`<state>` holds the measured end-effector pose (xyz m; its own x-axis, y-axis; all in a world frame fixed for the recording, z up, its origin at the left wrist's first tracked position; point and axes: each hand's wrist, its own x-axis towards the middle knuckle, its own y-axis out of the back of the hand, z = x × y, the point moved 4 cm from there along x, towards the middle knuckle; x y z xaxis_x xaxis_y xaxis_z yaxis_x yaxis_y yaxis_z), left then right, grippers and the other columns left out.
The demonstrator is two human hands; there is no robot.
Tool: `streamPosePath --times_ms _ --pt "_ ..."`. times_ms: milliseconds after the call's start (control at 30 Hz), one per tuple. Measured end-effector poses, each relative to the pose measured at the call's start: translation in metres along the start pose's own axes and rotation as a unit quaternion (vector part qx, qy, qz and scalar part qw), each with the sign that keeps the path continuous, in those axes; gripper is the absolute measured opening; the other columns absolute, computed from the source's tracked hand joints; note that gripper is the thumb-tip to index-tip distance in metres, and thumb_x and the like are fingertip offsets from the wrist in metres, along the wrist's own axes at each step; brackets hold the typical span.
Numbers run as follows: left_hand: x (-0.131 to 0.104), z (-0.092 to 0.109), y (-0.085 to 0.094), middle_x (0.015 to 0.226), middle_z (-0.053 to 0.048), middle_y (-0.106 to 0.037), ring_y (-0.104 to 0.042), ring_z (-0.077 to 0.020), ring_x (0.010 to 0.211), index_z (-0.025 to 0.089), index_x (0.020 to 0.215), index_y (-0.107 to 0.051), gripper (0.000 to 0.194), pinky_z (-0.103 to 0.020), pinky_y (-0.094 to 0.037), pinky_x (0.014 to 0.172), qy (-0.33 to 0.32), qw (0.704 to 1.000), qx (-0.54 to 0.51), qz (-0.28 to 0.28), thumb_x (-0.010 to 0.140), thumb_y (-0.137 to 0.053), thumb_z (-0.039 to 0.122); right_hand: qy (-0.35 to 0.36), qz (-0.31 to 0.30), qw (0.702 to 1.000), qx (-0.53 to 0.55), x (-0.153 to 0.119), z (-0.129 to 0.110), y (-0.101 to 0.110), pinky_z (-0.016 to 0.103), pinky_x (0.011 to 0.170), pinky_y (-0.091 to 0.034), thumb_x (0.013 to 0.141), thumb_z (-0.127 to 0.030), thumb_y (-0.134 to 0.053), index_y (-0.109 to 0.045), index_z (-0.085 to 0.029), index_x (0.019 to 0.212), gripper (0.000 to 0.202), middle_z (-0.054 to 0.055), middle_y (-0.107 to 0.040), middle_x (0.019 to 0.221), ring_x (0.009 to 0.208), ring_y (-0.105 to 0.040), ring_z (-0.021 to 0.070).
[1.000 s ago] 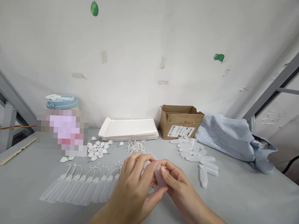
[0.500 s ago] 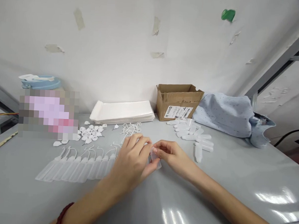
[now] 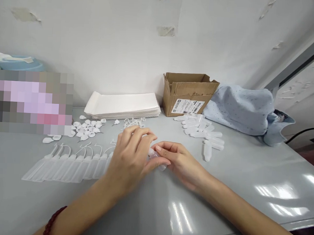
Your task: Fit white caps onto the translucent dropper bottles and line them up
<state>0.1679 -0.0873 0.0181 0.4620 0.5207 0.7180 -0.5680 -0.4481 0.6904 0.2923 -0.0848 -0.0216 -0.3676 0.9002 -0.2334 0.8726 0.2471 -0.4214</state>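
Both hands close in a narrow grip on one small translucent squeeze bottle (image 3: 162,167), held tilted just over the gray tabletop (image 3: 146,215). The right hand (image 3: 179,162) pinches it between thumb and fingers; the left hand (image 3: 130,154) arches over its upper end, thumb reaching across toward the right fingertips. The step in hand looks like work with the fingers at the bottle's white upper end, though the fingers hide whether a part is being seated there. Handling it calls for a steady right pinch and light pressure, since the wall looks soft.

Left of the left hand lies a slanted row of bottles (image 3: 72,167) with white tops and thin curling straps; that hand covers the row's near end, so its wrist has little room to swing that way. Beyond are a heap of white nozzle caps (image 3: 86,128) and a tangle of looped straps (image 3: 135,122). Past the right hand, uncapped bottles (image 3: 198,128) lie loosely heaped, one apart and nearest it.

At the wall sit a stack of white envelopes (image 3: 123,103), an open cardboard box (image 3: 192,94) and a speckled blue cloth (image 3: 241,108). None of these three blocks the hands.
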Motion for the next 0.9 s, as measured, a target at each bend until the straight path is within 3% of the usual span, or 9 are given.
streamPosePath --times_ms 167,300,500,700,800,900 --pt "-0.001 -0.006 0.004 0.099 -0.012 -0.061 -0.051 -0.0301 0.099 0.015 0.101 -0.053 0.039 -0.045 -0.044 0.083 -0.011 1.0 0.017 0.017 0.084 -0.058 0.05 0.0 -0.04 0.999 0.036 -0.003 -0.002 -0.006 0.024 0.063 -0.035 0.08 -0.026 -0.066 -0.067 -0.014 0.079 0.012 -0.003 -0.053 0.063 0.059 -0.044 0.0087" --pt "-0.005 -0.006 0.007 0.103 -0.014 -0.059 -0.049 -0.0314 0.1 0.014 0.105 -0.051 0.044 -0.046 -0.043 0.083 -0.005 0.999 0.042 0.012 0.081 -0.062 0.05 0.029 -0.004 0.999 0.033 -0.001 -0.004 -0.001 0.027 0.071 -0.039 0.077 -0.028 -0.07 -0.068 -0.017 0.085 0.014 -0.001 -0.059 0.074 0.071 -0.053 0.0122" --pt "-0.008 -0.001 0.0 0.1 -0.011 -0.06 -0.049 -0.0299 0.096 0.014 0.11 -0.051 0.051 -0.044 -0.042 0.081 0.005 0.997 -0.001 -0.071 0.076 -0.07 0.045 0.075 0.05 0.996 -0.009 0.002 -0.007 0.007 0.028 0.075 -0.041 0.073 -0.029 -0.074 -0.069 -0.018 0.086 0.018 0.001 -0.064 0.079 0.081 -0.058 0.0152" --pt "-0.004 0.0 -0.007 0.101 -0.009 -0.06 -0.048 -0.0292 0.097 0.017 0.106 -0.052 0.039 -0.043 -0.04 0.081 0.053 0.993 -0.046 -0.098 0.075 -0.071 0.032 0.068 0.064 0.995 -0.042 0.0 -0.006 0.008 0.029 0.078 -0.043 0.072 -0.031 -0.075 -0.067 -0.017 0.087 0.022 0.003 -0.069 0.081 0.085 -0.062 0.0174" --pt "-0.004 -0.002 -0.009 0.101 -0.008 -0.06 -0.047 -0.0282 0.098 0.017 0.105 -0.052 0.038 -0.043 -0.041 0.082 0.072 0.987 -0.087 -0.114 0.074 -0.071 0.027 0.06 0.076 0.991 -0.089 -0.001 -0.008 0.008 0.03 0.076 -0.045 0.072 -0.034 -0.073 -0.065 -0.017 0.086 0.023 0.004 -0.069 0.084 0.089 -0.064 0.0201" --pt "-0.005 -0.003 -0.011 0.102 -0.007 -0.059 -0.046 -0.0279 0.099 0.018 0.102 -0.054 0.034 -0.044 -0.041 0.083 0.072 0.982 -0.104 -0.138 0.073 -0.07 0.025 0.075 0.089 0.972 -0.203 0.001 -0.013 0.01 0.03 0.072 -0.045 0.077 -0.035 -0.067 -0.064 -0.017 0.083 0.02 0.004 -0.068 0.083 0.083 -0.064 0.0202"
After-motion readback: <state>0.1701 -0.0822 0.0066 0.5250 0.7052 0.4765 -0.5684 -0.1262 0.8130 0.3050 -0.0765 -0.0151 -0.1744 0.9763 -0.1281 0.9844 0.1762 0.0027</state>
